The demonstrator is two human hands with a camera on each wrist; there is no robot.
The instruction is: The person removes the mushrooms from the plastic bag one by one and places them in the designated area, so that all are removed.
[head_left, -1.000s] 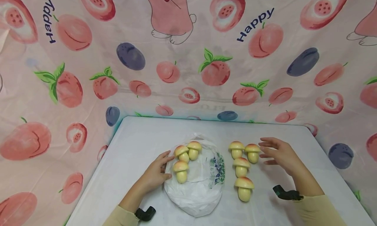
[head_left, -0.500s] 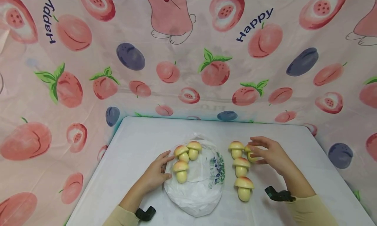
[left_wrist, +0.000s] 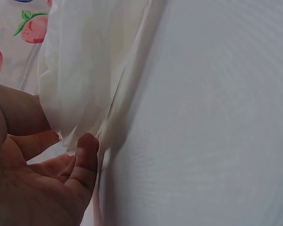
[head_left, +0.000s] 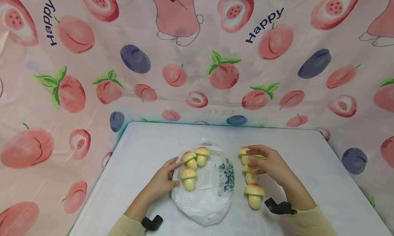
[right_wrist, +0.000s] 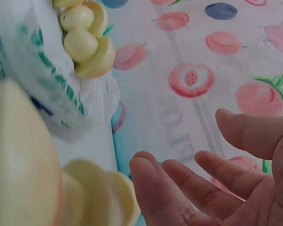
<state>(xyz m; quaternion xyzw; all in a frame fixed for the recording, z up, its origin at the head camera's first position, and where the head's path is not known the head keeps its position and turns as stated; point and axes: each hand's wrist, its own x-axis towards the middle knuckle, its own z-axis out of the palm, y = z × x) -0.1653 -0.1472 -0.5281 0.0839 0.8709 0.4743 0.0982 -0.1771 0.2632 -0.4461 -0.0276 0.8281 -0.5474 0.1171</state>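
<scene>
On the white counter (head_left: 307, 167), a plastic bag (head_left: 204, 198) is lain flat with three toy mushrooms (head_left: 188, 178) on it. Its left edge is touched by the left hand (head_left: 163, 181), fingers loosely spread. A second group of mushrooms (head_left: 254, 195) is set just right of the bag; the right hand (head_left: 267, 164) is laid over its far ones, though whether anything is pinched cannot be told

My right hand (head_left: 271, 164) reaches over the toy mushrooms (head_left: 250, 176) lying right of the table's (head_left: 307, 154) middle, fingers curled over the far pair, covering one; whether my grip has closed is unclear. My left hand (head_left: 163, 181) rests on the white plastic bag's (head_left: 206, 198) left rim, beside three mushrooms (head_left: 192, 166) lying on it.
</scene>
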